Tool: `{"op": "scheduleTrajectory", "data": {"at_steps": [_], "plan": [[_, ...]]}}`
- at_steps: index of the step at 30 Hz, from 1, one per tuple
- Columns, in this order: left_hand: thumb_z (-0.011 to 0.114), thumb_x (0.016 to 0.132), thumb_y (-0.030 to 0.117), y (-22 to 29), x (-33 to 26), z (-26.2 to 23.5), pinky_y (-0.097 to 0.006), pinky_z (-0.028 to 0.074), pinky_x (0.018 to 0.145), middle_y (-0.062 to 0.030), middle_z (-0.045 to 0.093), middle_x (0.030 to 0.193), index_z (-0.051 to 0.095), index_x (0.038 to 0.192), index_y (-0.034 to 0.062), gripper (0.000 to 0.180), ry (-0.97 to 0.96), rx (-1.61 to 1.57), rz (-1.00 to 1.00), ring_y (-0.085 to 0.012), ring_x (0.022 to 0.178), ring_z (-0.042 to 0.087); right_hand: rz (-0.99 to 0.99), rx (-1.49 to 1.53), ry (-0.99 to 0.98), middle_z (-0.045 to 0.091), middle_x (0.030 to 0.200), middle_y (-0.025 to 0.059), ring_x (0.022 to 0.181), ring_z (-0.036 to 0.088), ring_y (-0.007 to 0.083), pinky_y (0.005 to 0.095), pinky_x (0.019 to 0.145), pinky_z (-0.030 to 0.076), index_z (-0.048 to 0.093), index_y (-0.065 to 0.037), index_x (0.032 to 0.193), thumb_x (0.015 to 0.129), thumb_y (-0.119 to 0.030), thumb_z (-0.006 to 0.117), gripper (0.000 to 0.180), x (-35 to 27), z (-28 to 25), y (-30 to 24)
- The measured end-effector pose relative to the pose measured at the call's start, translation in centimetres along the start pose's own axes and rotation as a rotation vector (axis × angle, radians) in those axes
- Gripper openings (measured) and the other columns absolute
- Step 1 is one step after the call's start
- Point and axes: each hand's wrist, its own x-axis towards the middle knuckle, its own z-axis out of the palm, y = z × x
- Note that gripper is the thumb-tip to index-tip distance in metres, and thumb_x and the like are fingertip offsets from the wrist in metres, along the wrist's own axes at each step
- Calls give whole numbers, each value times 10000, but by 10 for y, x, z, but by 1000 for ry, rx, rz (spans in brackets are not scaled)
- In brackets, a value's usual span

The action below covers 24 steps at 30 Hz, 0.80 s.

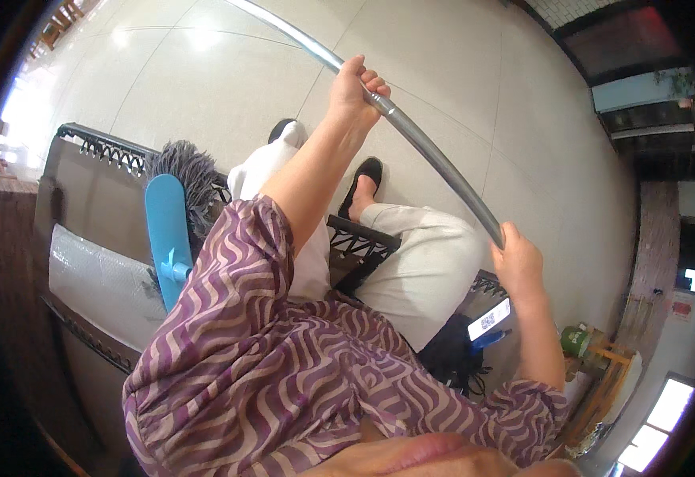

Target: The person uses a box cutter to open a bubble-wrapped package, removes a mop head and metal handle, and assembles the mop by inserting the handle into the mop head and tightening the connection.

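A long metal pole [443, 165] slants across in front of me; wide view bending makes it look curved. My left hand [355, 93] is closed round it beside a joint, where a shiny section meets a duller grey one. The shiny section runs out past the top edge of the view. Nearer me, my right hand [517, 258] grips the grey section close to its end. To my left lies a mop or duster head with a long blue plate [167, 219] and shaggy grey fringe [194, 176]. Neither hand touches it.
I sit on a laced folding seat [97, 147], with clear plastic wrap [97, 282] lying on its left part. By my right thigh are a white card [490, 320] and a dark bag [447, 354]. Pale floor tiles [443, 56] stretch ahead; a wooden rack [606, 389] stands at right.
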Motion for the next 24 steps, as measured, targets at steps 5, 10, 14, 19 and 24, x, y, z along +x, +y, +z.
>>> {"op": "scheduleTrajectory", "data": {"at_steps": [5,10,14,19,24], "plan": [[508,832,168,6,13,10,-215,295,420,30,312,498,357,656,140,234,-264,-33,-133,-79,422,326,302,931,-715,507,587,13,491,495,128,282,452,395,527,-43,859,788,-229,592,209,2,-10,-13],[532,831,295,8,33,9,-294,349,461,-1,385,455,418,577,141,318,-147,310,150,-150,409,369,128,387,-177,600,858,134,830,585,294,409,694,455,512,-34,1041,792,-319,578,385,15,-9,-5],[447,889,271,87,74,-34,-329,462,520,-14,423,542,380,733,77,258,-72,-18,26,-137,464,441,-125,-195,616,544,728,43,685,579,196,335,605,477,518,-121,982,764,-142,538,220,36,-22,3],[437,889,254,38,26,-7,-255,394,456,7,355,504,329,632,114,312,189,8,25,-126,466,402,54,-284,686,521,635,18,619,571,181,337,522,458,549,-117,827,699,-144,587,136,-3,-26,43],[391,863,179,29,38,-6,-240,336,408,20,313,485,298,571,120,312,14,-57,-6,-109,428,345,17,-84,392,578,628,77,609,605,241,365,524,473,556,-78,749,701,-200,629,150,-17,-54,45]]}}
